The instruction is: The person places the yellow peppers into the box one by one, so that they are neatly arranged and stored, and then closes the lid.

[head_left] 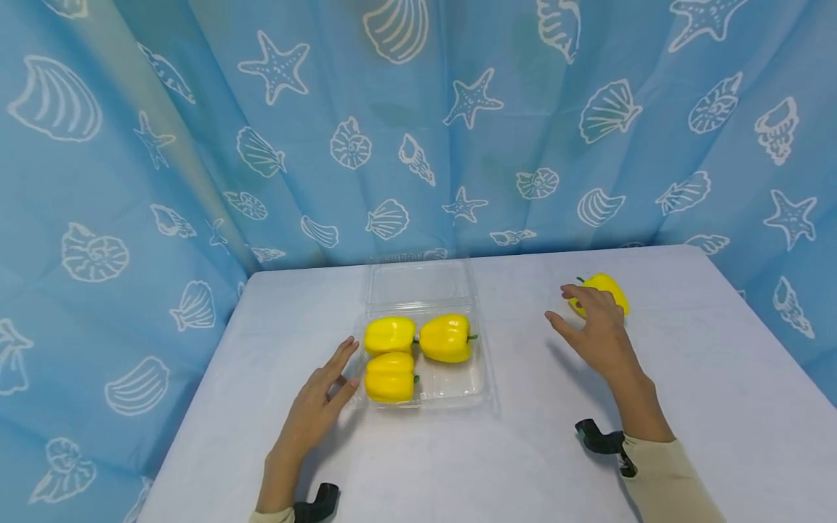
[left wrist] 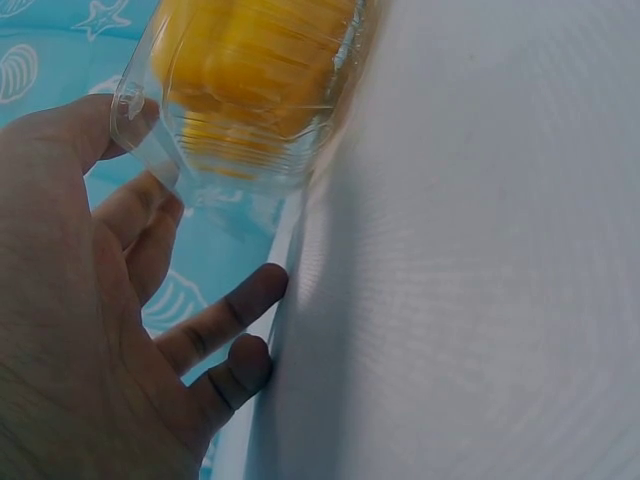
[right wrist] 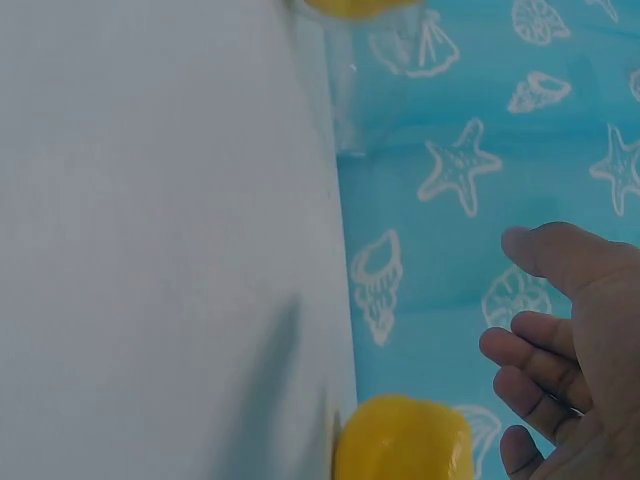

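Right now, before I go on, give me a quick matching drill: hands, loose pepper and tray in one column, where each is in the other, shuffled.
Things:
1. left hand
2. right hand
3. loose pepper
4. tray

Places or states:
A. on the bare table, far right, outside the tray
B. holds three yellow peppers, lid folded back
C. fingers straight against the tray's left edge
D. spread open just above the lone pepper, not gripping it

Pairs: 1-C, 2-D, 3-A, 4-B
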`<state>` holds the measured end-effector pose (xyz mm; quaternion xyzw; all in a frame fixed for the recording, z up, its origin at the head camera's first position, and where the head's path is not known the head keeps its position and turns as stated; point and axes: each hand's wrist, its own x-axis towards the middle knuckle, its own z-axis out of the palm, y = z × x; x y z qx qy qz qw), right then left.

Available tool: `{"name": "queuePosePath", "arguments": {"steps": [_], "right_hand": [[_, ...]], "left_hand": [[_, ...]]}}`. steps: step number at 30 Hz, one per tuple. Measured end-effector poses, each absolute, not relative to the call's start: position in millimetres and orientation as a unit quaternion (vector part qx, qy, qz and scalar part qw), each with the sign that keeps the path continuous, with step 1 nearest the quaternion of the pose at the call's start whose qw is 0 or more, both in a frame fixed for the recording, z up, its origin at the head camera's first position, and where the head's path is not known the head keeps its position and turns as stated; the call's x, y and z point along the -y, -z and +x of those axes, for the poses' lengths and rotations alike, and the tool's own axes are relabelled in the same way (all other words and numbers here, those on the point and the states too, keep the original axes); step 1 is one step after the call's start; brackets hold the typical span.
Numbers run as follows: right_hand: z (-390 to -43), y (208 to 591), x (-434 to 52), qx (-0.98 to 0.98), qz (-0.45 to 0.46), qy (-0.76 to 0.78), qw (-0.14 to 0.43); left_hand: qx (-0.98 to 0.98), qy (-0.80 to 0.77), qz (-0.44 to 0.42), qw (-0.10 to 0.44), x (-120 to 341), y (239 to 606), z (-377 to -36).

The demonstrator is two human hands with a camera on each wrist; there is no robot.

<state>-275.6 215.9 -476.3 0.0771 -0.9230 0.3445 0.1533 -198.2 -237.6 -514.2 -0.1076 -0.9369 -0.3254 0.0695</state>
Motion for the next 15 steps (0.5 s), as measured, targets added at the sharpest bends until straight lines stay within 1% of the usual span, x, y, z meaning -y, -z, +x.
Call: {"name": "queuePosePath", "arguments": {"steps": [9,12,15], "right_hand": [[-282,469,-235,0.921,0.054,-0.340,0.181],[-283,469,-243,0.926,0.034,-0.331,0.181],[-282,469,-251,0.931,0.001,-0.325,0.167]], "left_hand": [[0.934,0.332,-0.111,0.067,238,514,-200],[0.936,0.329,-0.108,0.065,238,514,-200],[0.936,0.329,-0.107,0.063,237,514,-199]]}}
